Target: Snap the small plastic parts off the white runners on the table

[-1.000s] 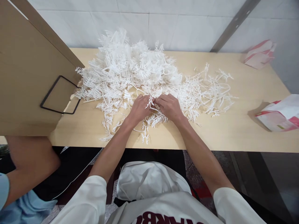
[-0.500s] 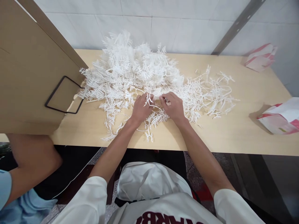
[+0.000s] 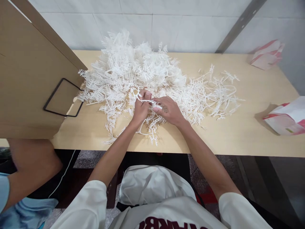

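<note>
Between my hands is a white branched plastic sprig [image 3: 136, 94], its forked end pointing up and left. My left hand [image 3: 142, 106] is closed around its stem. At the stem's other end, the thumb and fingers of my right hand [image 3: 168, 109] pinch it. A small white piece also shows near the right fingertips, too small to name. Behind and around both hands spreads a big heap of similar white sprigs [image 3: 138, 68]. A loose forked sprig [image 3: 152, 135] lies below my hands, nearer the table's front edge.
A tall cardboard panel [image 3: 30, 70] stands at the left, with a black wire frame [image 3: 53, 95] against it. Two red-and-white paper bags [image 3: 267, 55] sit at the table's right. A co-worker's arm [image 3: 35, 165] rests at the lower left. A tiled wall [image 3: 200, 31] closes off the back.
My left hand has turned, and the sprig's forked end now points up and left of it. My right hand has shifted slightly left and down, its fingers now stretched along the stem.
</note>
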{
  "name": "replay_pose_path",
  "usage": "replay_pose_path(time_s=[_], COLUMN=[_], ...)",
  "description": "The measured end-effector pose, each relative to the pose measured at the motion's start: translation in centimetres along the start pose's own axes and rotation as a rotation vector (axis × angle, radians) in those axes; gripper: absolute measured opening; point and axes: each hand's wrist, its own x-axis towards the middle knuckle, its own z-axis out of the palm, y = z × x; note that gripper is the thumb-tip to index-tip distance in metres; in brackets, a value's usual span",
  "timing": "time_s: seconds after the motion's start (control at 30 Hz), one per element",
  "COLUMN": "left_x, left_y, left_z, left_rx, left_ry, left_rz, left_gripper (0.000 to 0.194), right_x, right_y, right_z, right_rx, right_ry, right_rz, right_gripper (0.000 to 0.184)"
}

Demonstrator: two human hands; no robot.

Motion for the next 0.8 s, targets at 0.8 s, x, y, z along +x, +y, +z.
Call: replay_pose_path(time_s=[0.8], left_x=[-0.8], left_y=[-0.2], left_z=[0.4], left_rx=[0.414], left_ry=[-0.139], left_rz=[0.269], left_gripper=[0.013], right_x=[0.5], right_y=[1.0], right_z=[0.2], right_rx=[0.334], right_ry=[0.392], right_rz=[0.305], right_gripper=[0.04])
